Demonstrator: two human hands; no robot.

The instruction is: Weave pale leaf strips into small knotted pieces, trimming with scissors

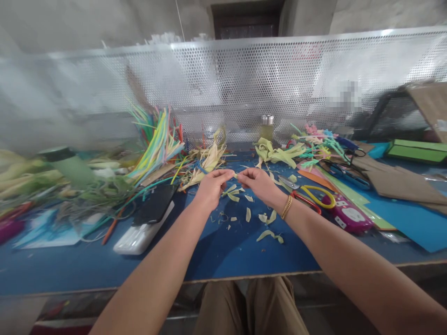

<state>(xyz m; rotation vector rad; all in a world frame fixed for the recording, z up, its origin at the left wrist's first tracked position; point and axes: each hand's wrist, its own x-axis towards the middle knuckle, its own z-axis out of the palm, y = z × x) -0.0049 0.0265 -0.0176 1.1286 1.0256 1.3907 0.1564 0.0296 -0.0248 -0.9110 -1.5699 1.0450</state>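
My left hand (213, 187) and my right hand (260, 184) meet over the table's middle, thumbs and fingers pinched. Between the fingertips shows a small pale yellow-green piece of husk (235, 176), mostly hidden by the fingers. Below the hands lie cut husk scraps (248, 214), scattered on the blue tabletop (226, 253). Behind the left hand rests a dry husk bunch (211, 158); a greener husk bunch (281, 154) lies behind the right. Scissors with a yellow handle (319, 195) and a red one lie beside my right wrist.
At left are a black phone (154, 204) on a white case (134, 239), tangled fibres (101, 195) and coloured pipe cleaners (157, 144). To the right sit a purple device (351, 216), coloured paper sheets (412, 223) and cardboard (394, 179). A perforated metal panel (237, 83) stands behind.
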